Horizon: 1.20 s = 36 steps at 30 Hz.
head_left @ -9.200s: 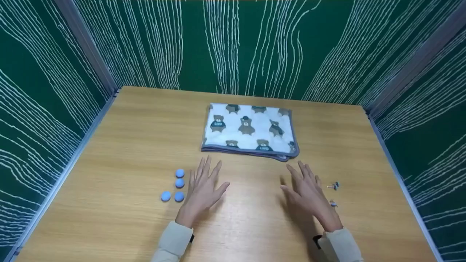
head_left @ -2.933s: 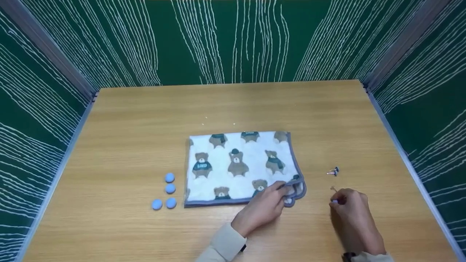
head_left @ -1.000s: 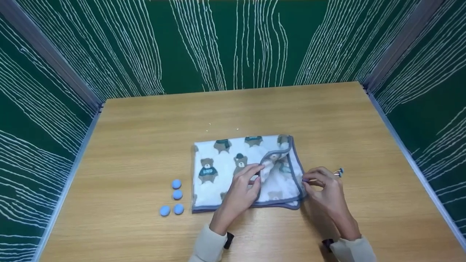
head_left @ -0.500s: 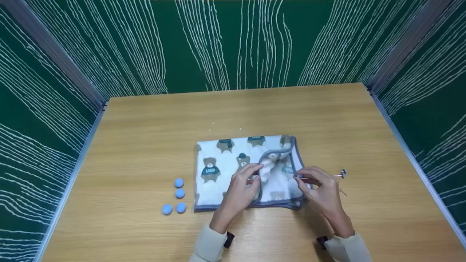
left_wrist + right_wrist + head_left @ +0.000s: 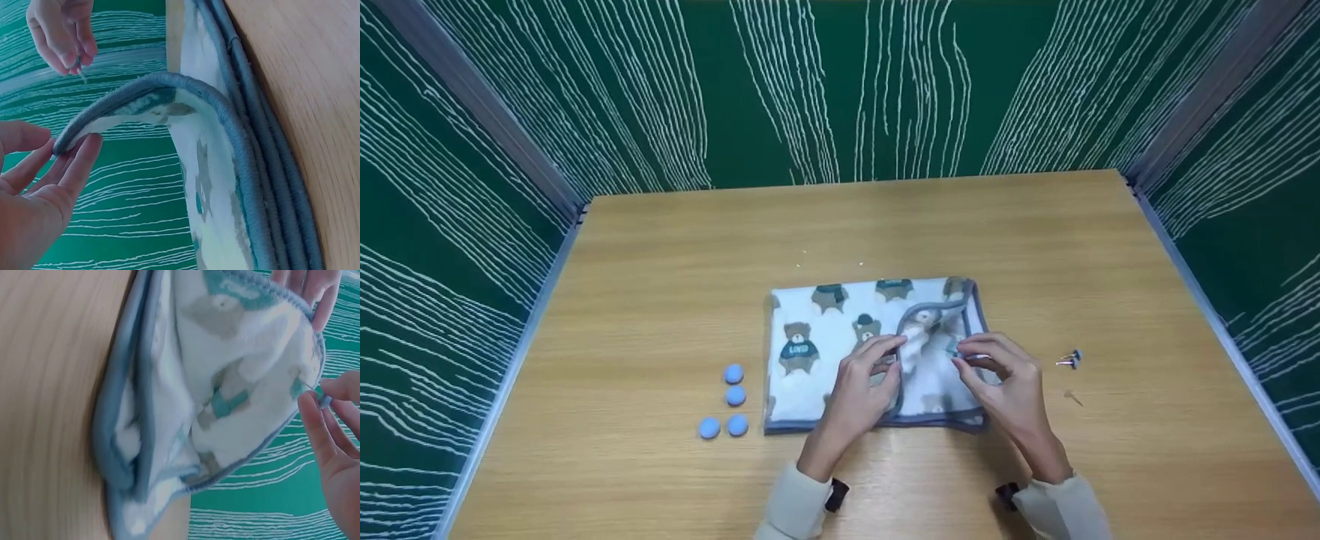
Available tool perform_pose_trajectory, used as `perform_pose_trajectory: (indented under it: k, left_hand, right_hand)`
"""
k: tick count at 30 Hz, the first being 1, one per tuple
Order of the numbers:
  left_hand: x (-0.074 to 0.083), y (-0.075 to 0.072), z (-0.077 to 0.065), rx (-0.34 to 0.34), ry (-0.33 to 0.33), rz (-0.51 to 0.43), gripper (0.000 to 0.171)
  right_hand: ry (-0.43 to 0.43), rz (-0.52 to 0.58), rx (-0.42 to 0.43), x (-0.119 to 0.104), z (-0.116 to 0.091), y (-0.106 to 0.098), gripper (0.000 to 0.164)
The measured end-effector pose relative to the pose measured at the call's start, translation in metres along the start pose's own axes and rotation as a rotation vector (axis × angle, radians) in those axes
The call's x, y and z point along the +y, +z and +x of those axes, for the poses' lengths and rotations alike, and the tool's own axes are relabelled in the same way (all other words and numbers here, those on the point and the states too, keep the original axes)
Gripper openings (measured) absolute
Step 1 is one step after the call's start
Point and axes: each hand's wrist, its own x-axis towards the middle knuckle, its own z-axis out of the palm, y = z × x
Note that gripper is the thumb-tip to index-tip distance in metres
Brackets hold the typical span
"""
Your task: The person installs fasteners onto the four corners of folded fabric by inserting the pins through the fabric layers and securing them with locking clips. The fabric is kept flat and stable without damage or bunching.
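Observation:
A folded white blanket with bear prints and grey-blue edging lies mid-table. My left hand pinches the edge of its top layer and lifts that corner, so the edge arches up in the left wrist view, where the fingertips grip the border. My right hand is beside the raised flap, pinching a small pin by its blue head between thumb and fingers. In the right wrist view the pin's thin shaft points toward the underside of the flap, close to the cloth.
Several round blue caps sit left of the blanket. Two blue-headed pins and a paler pin lie on the table to the right. Tiny white specks dot the wood behind the blanket. Green walls enclose three sides.
Over the last second my right hand has moved left with the pin, from the blanket's right edge to the lifted flap. Earlier it picked the pin up. The left hand keeps its grip.

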Motion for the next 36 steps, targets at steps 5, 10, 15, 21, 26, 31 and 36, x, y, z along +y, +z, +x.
perform_pose_trajectory:
  k: [5,10,15,21,26,31,36]
  left_hand:
    - [0.001,0.001,0.001,0.033,0.013,-0.033,0.032]
    - [0.003,0.001,0.001,0.026,0.019,-0.038,0.032]
    - [0.003,0.0,0.001,0.013,0.017,-0.033,0.033]
    - [0.003,0.001,0.0,0.008,0.041,-0.025,0.032]
    - [0.003,0.002,0.001,0.01,0.1,0.008,0.032]
    - [0.003,0.002,0.0,-0.006,0.136,0.045,0.032]
    - [0.004,0.003,-0.002,-0.032,0.157,0.036,0.032]
  right_hand:
    - [0.002,0.0,0.0,0.0,0.004,0.008,0.023]
    - [0.009,0.005,0.004,-0.002,0.008,0.014,0.023]
    - [0.053,0.011,-0.006,-0.003,0.009,0.017,0.021]
    - [0.032,0.022,-0.001,-0.002,0.01,0.023,0.021]
    - [0.025,0.021,0.01,-0.003,0.011,0.027,0.021]
    - [0.036,0.007,0.009,-0.006,0.012,0.03,0.019]
    - [0.042,0.003,-0.007,-0.006,0.014,0.032,0.017]
